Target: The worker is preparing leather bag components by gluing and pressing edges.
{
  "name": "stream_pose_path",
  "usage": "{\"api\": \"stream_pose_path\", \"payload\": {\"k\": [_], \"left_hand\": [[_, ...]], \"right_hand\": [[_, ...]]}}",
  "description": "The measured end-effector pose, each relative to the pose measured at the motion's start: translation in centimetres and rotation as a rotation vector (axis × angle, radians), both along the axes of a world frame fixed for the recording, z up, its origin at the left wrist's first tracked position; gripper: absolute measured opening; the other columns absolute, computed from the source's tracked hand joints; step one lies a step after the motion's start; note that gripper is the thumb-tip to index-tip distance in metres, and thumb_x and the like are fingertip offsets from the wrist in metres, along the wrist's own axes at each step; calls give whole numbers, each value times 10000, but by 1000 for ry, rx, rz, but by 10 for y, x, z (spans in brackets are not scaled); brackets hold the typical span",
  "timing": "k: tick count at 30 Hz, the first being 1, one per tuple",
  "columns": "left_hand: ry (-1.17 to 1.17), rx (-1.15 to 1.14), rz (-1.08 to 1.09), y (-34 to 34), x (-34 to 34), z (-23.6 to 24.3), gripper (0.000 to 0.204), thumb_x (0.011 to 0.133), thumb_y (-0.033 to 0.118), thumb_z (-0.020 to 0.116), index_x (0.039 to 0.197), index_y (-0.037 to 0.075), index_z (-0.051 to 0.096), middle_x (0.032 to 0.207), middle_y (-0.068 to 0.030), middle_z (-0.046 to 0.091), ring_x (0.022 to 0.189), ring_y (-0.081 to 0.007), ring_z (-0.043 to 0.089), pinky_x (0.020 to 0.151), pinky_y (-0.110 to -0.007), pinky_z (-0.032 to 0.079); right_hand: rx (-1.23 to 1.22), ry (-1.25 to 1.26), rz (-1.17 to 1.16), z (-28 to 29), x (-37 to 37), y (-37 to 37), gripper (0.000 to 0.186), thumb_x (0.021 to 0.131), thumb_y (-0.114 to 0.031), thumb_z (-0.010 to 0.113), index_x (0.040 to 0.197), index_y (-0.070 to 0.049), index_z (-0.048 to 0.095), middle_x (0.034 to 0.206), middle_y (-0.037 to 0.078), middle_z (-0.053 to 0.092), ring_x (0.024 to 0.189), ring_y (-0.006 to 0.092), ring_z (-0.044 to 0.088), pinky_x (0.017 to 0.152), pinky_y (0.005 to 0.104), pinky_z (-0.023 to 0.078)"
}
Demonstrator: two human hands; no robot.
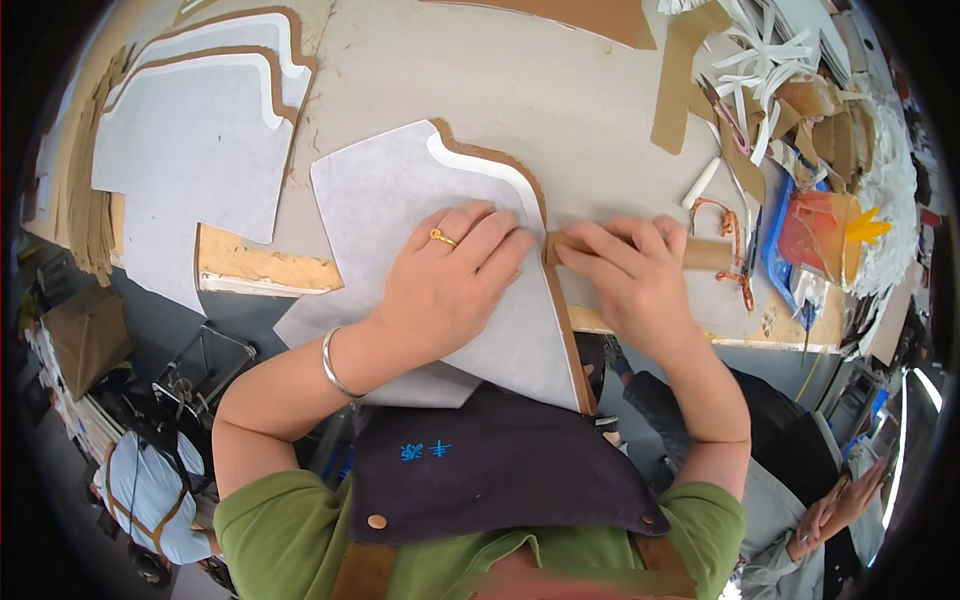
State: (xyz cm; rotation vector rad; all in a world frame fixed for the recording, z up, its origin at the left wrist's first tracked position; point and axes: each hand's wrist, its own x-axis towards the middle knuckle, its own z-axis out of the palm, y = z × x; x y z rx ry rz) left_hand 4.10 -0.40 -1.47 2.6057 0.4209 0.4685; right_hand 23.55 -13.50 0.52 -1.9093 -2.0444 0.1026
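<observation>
A pale grey panel lies on the worktable and hangs over its front edge. A white band runs inside its upper right edge, and a brown border shows along the right side. My left hand, with a ring on one finger, rests palm down on the panel with its fingers stretched toward the right edge. Beside that edge, my right hand is closed with its fingertips on a flat brown strip. The strip's left end meets the panel's border; its middle is partly hidden under the hand.
Similar panels lie stacked at the left, beside hanging brown strips. At the right are scissors, a white tube, orange cord, a blue tray and scraps. Another person's hands show at lower right.
</observation>
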Motion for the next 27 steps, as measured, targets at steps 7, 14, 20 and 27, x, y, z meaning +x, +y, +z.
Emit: {"api": "stream_pose_path", "payload": {"k": [7, 14, 20, 27], "left_hand": [[39, 66, -1, 0, -1, 1, 413, 783, 56, 595, 1191, 16, 644, 1206, -83, 580, 1139, -255, 564, 947, -378, 473], [76, 161, 8, 2, -4, 4, 398, 793, 77, 573, 1176, 22, 663, 1289, -80, 588, 1195, -242, 553, 982, -378, 456], [95, 168, 8, 3, -5, 2, 391, 808, 93, 571, 1181, 22, 663, 1269, -72, 613, 1193, -230, 560, 985, -375, 452], [100, 167, 6, 4, -4, 1, 388, 809, 100, 575, 1181, 37, 664, 1279, -64, 607, 1201, -231, 554, 975, -373, 451]], "right_hand": [[21, -21, -49, 1, -7, 6, 250, 714, -95, 674, 956, -125, 728, 1095, -51, 677, 910, 162, 569, 820, 373, 330], [45, -49, -45, -1, -4, 21, 273, 711, -57, 672, 966, -130, 735, 1110, -39, 691, 907, 166, 584, 814, 372, 333], [15, -45, -42, 0, -1, 29, 314, 703, -23, 678, 989, -137, 743, 1129, -32, 701, 917, 178, 591, 825, 374, 338], [-13, -55, -55, 5, 1, 19, 308, 690, -69, 670, 982, -139, 734, 1123, -55, 680, 913, 162, 574, 817, 384, 330]]}}
